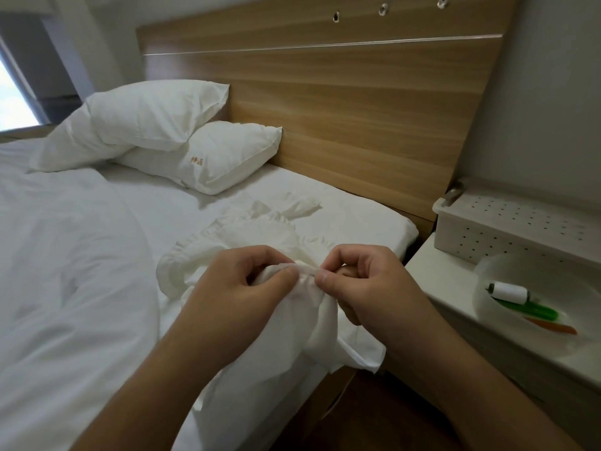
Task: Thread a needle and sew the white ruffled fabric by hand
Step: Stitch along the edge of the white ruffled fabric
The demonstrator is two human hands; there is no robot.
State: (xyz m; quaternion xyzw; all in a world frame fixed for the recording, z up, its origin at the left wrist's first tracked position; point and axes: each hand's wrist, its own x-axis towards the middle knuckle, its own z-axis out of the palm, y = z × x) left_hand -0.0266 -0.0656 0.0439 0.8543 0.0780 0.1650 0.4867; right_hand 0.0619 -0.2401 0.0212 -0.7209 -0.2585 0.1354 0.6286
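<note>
The white ruffled fabric lies bunched on the bed, one edge lifted between my hands. My left hand pinches that raised edge between thumb and curled fingers. Just to its right, my right hand pinches the same edge with thumb and forefinger, the two thumbs almost touching. No needle or thread shows between the fingers; they are too small or hidden. A white thread spool lies in a white bowl on the bedside table at right.
Green and orange tools lie in the bowl. A white perforated box stands behind it on the bedside table. Two pillows rest against the wooden headboard. A duvet covers the bed's left.
</note>
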